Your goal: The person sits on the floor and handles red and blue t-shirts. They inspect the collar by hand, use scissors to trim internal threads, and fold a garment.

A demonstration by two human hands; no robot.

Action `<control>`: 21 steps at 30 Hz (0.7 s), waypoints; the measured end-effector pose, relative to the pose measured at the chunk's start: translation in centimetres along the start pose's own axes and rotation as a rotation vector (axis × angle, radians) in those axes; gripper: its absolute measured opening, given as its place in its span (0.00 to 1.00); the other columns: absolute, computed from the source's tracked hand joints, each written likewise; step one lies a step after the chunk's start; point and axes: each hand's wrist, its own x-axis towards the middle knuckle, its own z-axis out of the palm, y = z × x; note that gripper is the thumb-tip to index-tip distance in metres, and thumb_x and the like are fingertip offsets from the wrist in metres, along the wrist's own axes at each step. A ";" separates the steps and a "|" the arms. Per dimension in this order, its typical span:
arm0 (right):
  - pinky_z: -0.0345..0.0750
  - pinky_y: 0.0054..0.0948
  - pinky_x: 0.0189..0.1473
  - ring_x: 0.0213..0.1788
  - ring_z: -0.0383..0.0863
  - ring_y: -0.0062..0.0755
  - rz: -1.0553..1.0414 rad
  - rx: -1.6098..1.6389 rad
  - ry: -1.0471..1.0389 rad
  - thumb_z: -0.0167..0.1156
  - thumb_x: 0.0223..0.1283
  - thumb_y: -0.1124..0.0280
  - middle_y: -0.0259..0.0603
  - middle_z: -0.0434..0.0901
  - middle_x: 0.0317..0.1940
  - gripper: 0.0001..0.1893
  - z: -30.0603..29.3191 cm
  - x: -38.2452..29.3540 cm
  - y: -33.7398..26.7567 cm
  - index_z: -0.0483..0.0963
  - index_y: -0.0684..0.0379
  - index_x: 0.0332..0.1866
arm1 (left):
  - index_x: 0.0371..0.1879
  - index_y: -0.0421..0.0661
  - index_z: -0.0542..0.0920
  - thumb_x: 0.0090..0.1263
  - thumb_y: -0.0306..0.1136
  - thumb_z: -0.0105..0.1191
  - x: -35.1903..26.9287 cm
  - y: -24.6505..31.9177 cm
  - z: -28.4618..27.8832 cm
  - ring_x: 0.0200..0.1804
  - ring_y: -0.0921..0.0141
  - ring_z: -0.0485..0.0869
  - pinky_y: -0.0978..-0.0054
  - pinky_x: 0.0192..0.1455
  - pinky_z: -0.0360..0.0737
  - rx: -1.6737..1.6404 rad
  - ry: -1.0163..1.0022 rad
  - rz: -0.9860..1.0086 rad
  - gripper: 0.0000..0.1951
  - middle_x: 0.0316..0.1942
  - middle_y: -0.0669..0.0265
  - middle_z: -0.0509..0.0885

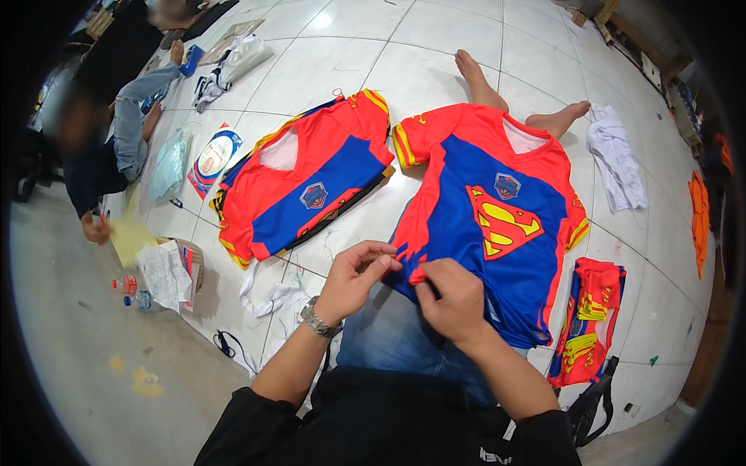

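A red and blue jersey (507, 169) with a yellow and red shield emblem lies spread over my legs, its neck away from me. My right hand (451, 297) pinches a gathered bit of the jersey's red fabric near its lower left edge. Just left of it, my left hand (361, 276), with a metal wristwatch, has its thumb and fingertips close together at the jersey's edge; whether they hold cloth is unclear. A folded jersey of the same colours (332, 169) lies on top of other garments to the left. More folded red and yellow jerseys (591, 320) are stacked at the right.
White cloth (618, 157) lies on the tiles at right, a black strapped bag (594, 402) below. Left are a basket (199, 268) with papers, plastic bottles (140, 300), a plastic packet (169, 166) and a printed packet (215, 160). A co-worker (99, 169) sits at far left holding yellow paper.
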 end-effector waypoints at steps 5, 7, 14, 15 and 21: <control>0.80 0.32 0.41 0.37 0.86 0.42 0.208 0.239 0.049 0.65 0.56 0.81 0.48 0.83 0.35 0.10 -2.0 0.1 1.1 0.80 0.68 0.43 | 0.42 0.37 0.85 0.70 0.36 0.64 0.3 -1.8 0.1 0.32 0.72 0.86 0.72 0.38 0.83 0.619 0.100 -0.017 0.13 0.32 0.61 0.89; 0.79 0.30 0.41 0.36 0.85 0.39 0.246 0.268 0.037 0.65 0.57 0.80 0.47 0.83 0.34 0.10 -2.7 0.1 1.4 0.80 0.68 0.44 | 0.41 0.37 0.85 0.67 0.36 0.67 0.2 -1.6 0.6 0.30 0.72 0.86 0.73 0.37 0.82 0.805 0.080 -0.025 0.14 0.31 0.61 0.88; 0.76 0.24 0.40 0.36 0.82 0.23 0.413 0.443 0.069 0.65 0.59 0.80 0.39 0.82 0.32 0.08 -4.1 0.5 2.5 0.80 0.68 0.44 | 0.39 0.38 0.83 0.65 0.36 0.67 1.4 -4.0 -0.7 0.28 0.73 0.81 0.74 0.36 0.80 0.591 0.081 -0.078 0.13 0.28 0.65 0.84; 0.76 0.23 0.40 0.36 0.82 0.22 0.428 0.464 0.073 0.65 0.59 0.80 0.38 0.82 0.32 0.08 -4.3 0.7 2.6 0.81 0.68 0.44 | 0.39 0.38 0.82 0.66 0.35 0.66 1.7 -4.4 -1.1 0.28 0.75 0.80 0.76 0.36 0.78 0.481 0.039 -0.111 0.12 0.28 0.67 0.83; 0.76 0.23 0.40 0.35 0.83 0.24 0.380 0.420 -0.017 0.65 0.59 0.81 0.39 0.83 0.33 0.08 -4.1 0.3 2.4 0.81 0.68 0.43 | 0.40 0.41 0.79 0.71 0.25 0.59 1.9 -5.0 -0.5 0.32 0.82 0.76 0.84 0.36 0.71 -0.162 0.042 -0.151 0.04 0.29 0.74 0.80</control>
